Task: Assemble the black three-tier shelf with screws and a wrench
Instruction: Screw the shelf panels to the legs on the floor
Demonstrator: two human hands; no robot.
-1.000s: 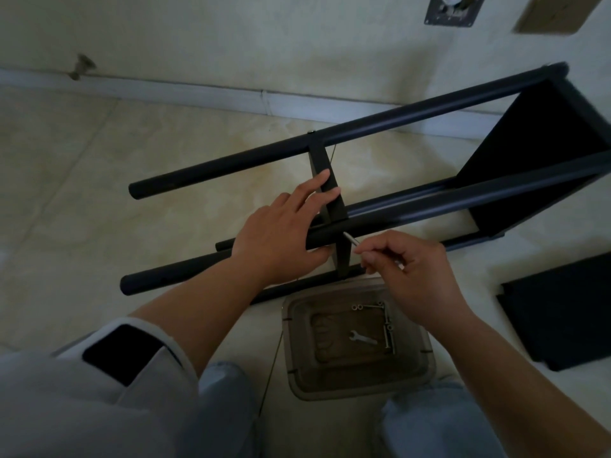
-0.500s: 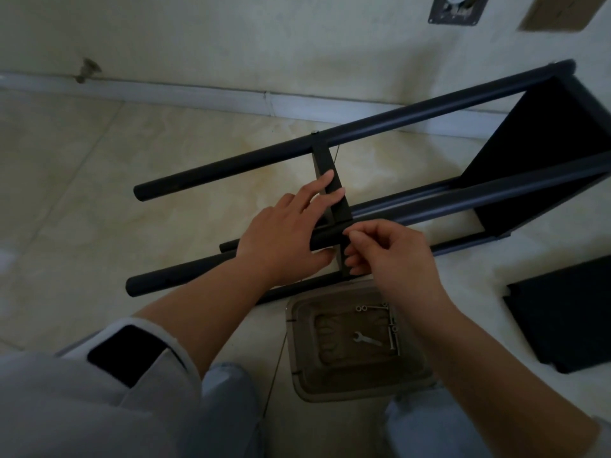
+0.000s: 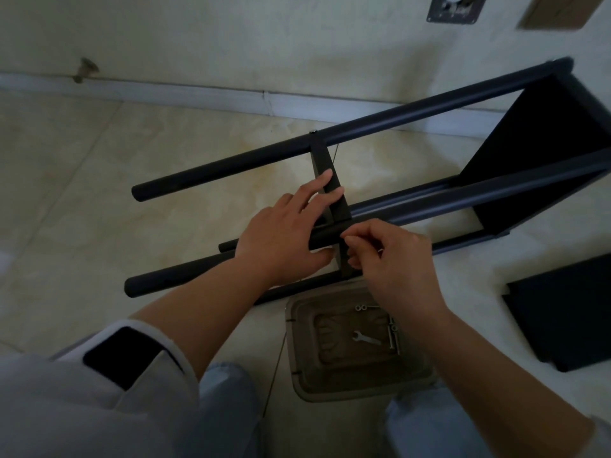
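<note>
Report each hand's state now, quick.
Left hand: open, fingers straight, pressing on the near black tube and crosspiece.
Right hand: fingers curled, pinching something small at the joint; likely a screw, mostly hidden.

poles (image 3: 231, 163): 4 | shelf panels (image 3: 562, 312): 3 | wrench (image 3: 366, 338): 1 | tray (image 3: 297, 375): 1 | hands (image 3: 281, 239): 2

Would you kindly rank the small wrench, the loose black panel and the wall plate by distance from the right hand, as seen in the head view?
From the right hand:
1. Small wrench, lying in the tray just below the hand.
2. Loose black panel, flat on the floor to the right.
3. Wall plate, high on the wall at the top of the view.
</note>
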